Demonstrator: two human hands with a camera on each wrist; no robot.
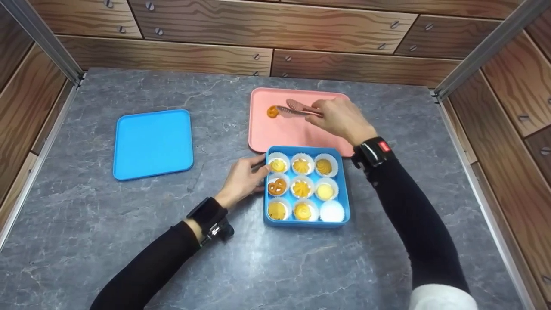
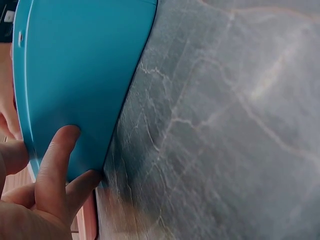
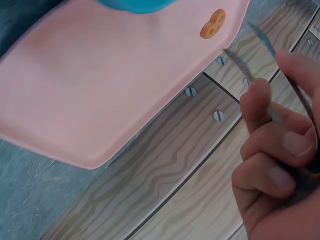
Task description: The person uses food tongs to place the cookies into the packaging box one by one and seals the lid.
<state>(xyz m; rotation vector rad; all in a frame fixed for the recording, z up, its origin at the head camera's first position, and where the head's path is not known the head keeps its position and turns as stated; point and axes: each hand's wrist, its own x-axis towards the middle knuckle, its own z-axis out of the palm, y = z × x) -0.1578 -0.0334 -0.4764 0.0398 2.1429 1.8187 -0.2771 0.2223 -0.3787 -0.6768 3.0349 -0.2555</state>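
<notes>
My right hand (image 1: 340,116) holds a pair of metal tongs (image 1: 308,108) over the pink tray (image 1: 284,135). The tongs' tips stand apart beside a small brown pretzel (image 1: 272,112) lying on the tray. In the right wrist view the pretzel (image 3: 213,24) shows between no tips. My left hand (image 1: 243,178) holds the left wall of a blue box (image 1: 346,193), thumb at the rim and fingers against the outer side (image 2: 85,75). White paper cups fill the box, most with cookies, one with a pretzel (image 1: 277,186). The front right cup (image 1: 332,211) shows only white paper.
A flat blue lid-like tray (image 1: 153,144) lies on the grey marbled table (image 1: 215,99) at the left. The box stands against the pink tray's front edge in the head view. Wood-patterned panels (image 1: 275,26) enclose the back and both sides.
</notes>
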